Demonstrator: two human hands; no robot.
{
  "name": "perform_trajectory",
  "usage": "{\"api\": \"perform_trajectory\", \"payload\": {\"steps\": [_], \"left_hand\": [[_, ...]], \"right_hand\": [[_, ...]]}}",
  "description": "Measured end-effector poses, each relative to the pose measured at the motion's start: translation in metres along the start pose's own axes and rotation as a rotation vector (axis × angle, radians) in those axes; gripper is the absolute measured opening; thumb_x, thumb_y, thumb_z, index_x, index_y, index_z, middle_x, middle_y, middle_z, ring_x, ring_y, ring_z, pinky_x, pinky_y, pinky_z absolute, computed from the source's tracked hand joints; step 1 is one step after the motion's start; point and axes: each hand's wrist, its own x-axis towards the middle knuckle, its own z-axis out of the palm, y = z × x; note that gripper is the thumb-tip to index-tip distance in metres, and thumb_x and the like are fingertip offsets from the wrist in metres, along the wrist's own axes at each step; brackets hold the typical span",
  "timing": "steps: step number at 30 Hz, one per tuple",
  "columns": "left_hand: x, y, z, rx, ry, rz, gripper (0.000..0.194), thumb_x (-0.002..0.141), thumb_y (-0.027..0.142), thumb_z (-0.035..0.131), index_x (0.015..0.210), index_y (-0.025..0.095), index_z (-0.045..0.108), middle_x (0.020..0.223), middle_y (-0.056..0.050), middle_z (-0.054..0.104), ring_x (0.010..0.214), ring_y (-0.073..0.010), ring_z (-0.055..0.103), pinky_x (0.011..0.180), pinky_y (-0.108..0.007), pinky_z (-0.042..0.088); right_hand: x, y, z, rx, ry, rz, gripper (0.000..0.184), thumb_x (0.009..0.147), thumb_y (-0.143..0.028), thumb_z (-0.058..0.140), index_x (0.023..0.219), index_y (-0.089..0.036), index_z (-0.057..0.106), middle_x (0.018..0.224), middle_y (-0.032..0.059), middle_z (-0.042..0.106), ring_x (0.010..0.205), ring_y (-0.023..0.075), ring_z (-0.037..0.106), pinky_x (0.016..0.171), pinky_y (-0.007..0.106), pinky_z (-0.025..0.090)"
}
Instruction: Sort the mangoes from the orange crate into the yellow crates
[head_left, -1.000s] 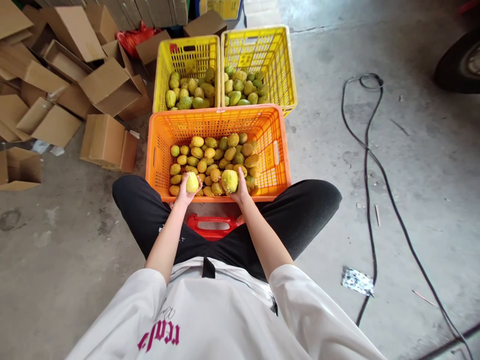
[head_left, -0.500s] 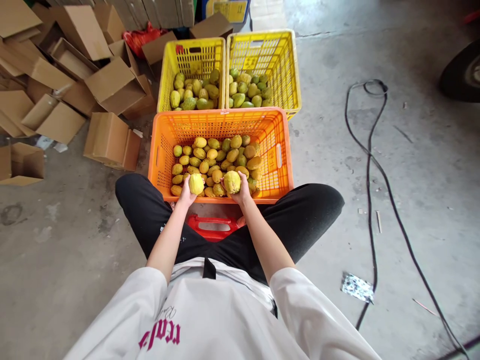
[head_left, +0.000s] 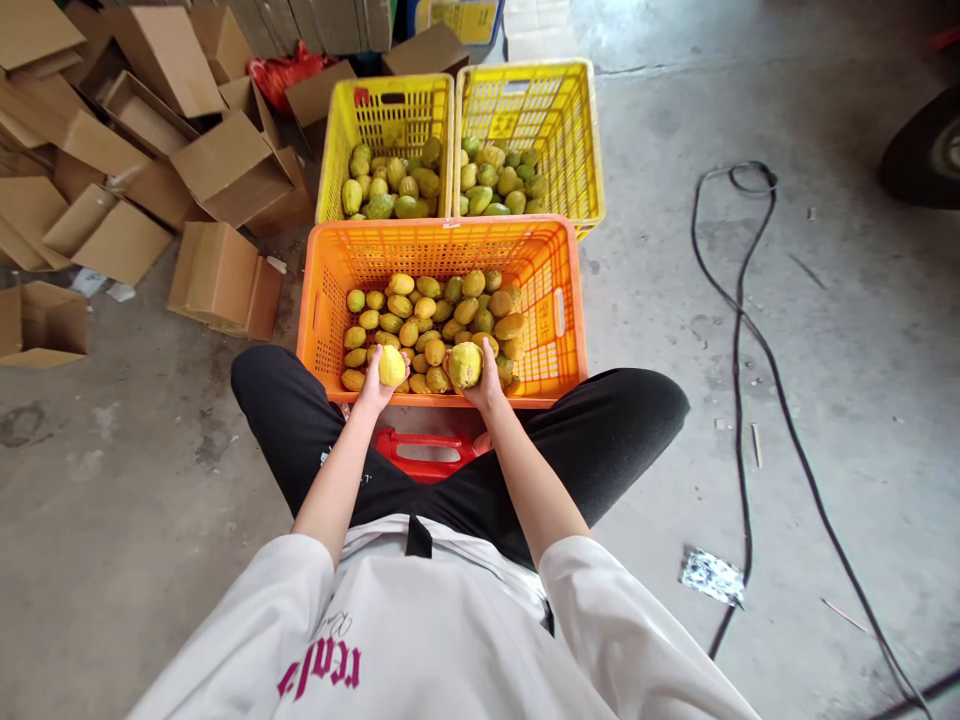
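Just above the near rim of an orange plastic crate [head_left: 442, 240], my left hand [head_left: 373, 385] is closed around a yellow fruit [head_left: 391, 367]. To its right, my right hand [head_left: 487, 380] grips a larger yellow-green fruit [head_left: 465, 365] with brownish marks on its near side. Both look like quinces or small papayas; I cannot tell the exact kind. Many yellow and greenish fruits [head_left: 435, 318] lie loose in the orange crate below and beyond my hands. The palms and some fingers are hidden behind the held fruits.
Two yellow crates [head_left: 525, 75] with greener fruits stand behind the orange one. Cardboard boxes [head_left: 225, 170] are heaped at the left. A red plastic stool [head_left: 427, 440] shows between my legs. A black cable [head_left: 739, 400] and a foil packet [head_left: 712, 577] lie on the right floor.
Both fruits have turned slightly in my hands; the right one now shows more of its greenish, marked side. My hands stay in nearly the same place.
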Motion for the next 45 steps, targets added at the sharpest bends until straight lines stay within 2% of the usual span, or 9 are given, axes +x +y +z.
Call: {"api": "perform_trajectory", "payload": {"steps": [4,9,14,20,28,32,36,40,45], "left_hand": [[0.0,-0.003,0.0,0.021,0.019,0.028,0.024,0.093,0.035,0.066,0.11,0.019,0.068,0.083,-0.005,0.074,0.075,-0.0166,0.072,0.079,-0.029,0.059],[0.0,-0.001,0.0,0.005,0.031,0.012,0.02,0.094,0.034,0.062,0.104,0.018,0.069,0.084,-0.004,0.073,0.076,-0.0159,0.07,0.078,-0.029,0.058],[0.002,0.002,-0.001,0.01,0.035,-0.024,0.034,0.098,0.044,0.054,0.106,0.018,0.073,0.077,-0.004,0.069,0.071,-0.0167,0.066,0.075,-0.029,0.057],[0.001,0.001,0.0,0.004,0.007,-0.037,0.038,0.102,0.041,0.043,0.103,0.017,0.072,0.076,-0.006,0.068,0.071,-0.0169,0.066,0.072,-0.029,0.055],[0.0,0.003,0.001,-0.049,0.024,0.012,0.035,0.099,0.049,0.049,0.101,0.021,0.069,0.077,-0.004,0.068,0.078,-0.018,0.068,0.078,-0.031,0.057],[-0.002,0.002,0.002,-0.038,0.064,0.025,0.02,0.097,0.038,0.058,0.099,0.022,0.069,0.079,-0.003,0.069,0.082,-0.0172,0.07,0.078,-0.029,0.057],[-0.002,0.0,0.003,-0.009,0.056,0.017,0.015,0.091,0.032,0.063,0.098,0.019,0.068,0.08,-0.004,0.07,0.08,-0.0165,0.069,0.078,-0.028,0.056],[-0.001,0.001,0.002,-0.043,0.048,0.02,0.016,0.095,0.031,0.055,0.088,0.02,0.065,0.081,-0.003,0.069,0.076,-0.0138,0.067,0.077,-0.027,0.057],[0.0,0.003,0.001,-0.076,0.114,0.016,0.019,0.096,0.034,0.056,0.081,0.024,0.062,0.073,0.0,0.064,0.071,-0.0141,0.063,0.075,-0.028,0.059]], "right_hand": [[-0.001,0.002,-0.001,-0.06,-0.038,-0.025,0.027,0.086,-0.053,0.073,0.08,-0.028,0.066,0.077,0.0033,0.076,0.064,0.0203,0.075,0.053,0.032,0.064],[-0.003,0.0,0.001,-0.033,-0.024,-0.027,0.022,0.091,-0.044,0.068,0.081,-0.025,0.064,0.075,0.0027,0.075,0.065,0.0186,0.075,0.06,0.03,0.066],[-0.004,-0.002,0.003,0.041,0.006,0.0,0.028,0.094,-0.049,0.06,0.083,-0.023,0.062,0.073,0.0038,0.074,0.069,0.0203,0.076,0.062,0.032,0.066],[-0.001,0.0,0.002,0.038,-0.004,0.018,0.033,0.094,-0.051,0.055,0.091,-0.021,0.065,0.076,0.0064,0.076,0.071,0.0224,0.077,0.062,0.034,0.066],[0.003,0.0,-0.001,-0.021,-0.016,-0.01,0.046,0.094,-0.062,0.051,0.086,-0.02,0.068,0.079,0.0087,0.078,0.067,0.0208,0.075,0.055,0.029,0.062],[0.001,0.0,-0.003,-0.043,-0.038,-0.047,0.045,0.088,-0.068,0.062,0.084,-0.024,0.067,0.08,0.0057,0.077,0.065,0.02,0.074,0.056,0.032,0.064],[-0.003,0.001,-0.001,-0.038,-0.027,-0.054,0.028,0.085,-0.054,0.073,0.084,-0.027,0.066,0.081,0.0024,0.076,0.07,0.0206,0.076,0.059,0.034,0.066],[-0.007,0.001,0.004,-0.076,-0.024,-0.042,0.012,0.088,-0.035,0.072,0.088,-0.026,0.066,0.082,0.0022,0.076,0.075,0.0204,0.076,0.063,0.031,0.066],[-0.009,-0.002,0.007,0.0,0.018,0.003,0.013,0.094,-0.036,0.059,0.093,-0.023,0.063,0.08,0.0035,0.076,0.076,0.0214,0.077,0.066,0.033,0.067]]}}
